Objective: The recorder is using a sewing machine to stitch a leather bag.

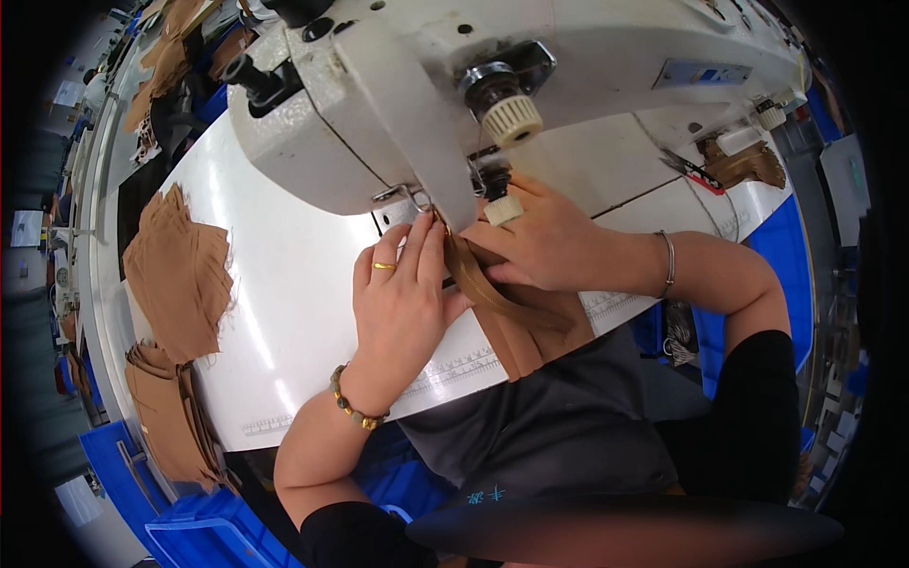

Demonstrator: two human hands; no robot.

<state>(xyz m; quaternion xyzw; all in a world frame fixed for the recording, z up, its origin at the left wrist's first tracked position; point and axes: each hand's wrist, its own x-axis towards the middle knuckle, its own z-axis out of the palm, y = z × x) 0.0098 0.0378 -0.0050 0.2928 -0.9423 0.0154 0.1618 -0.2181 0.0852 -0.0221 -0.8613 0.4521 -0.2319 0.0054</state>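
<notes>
Short black sleeves (pixel 755 417) accompany a dark grey garment (pixel 530 426) with blue lettering (pixel 497 493), gold ring (pixel 383 266), beaded bracelet (pixel 343 401) and silver bangle (pixel 671 260)

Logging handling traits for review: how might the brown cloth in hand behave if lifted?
The cloth is likely floppy, since its strip bends in a curve. It looks thin, so probably light; its matte surface suggests little slipping.

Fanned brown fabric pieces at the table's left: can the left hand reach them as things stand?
Probably yes: only white tabletop shows between the left hand and the fanned pieces, though it is now occupied beside the brown strip.
</notes>
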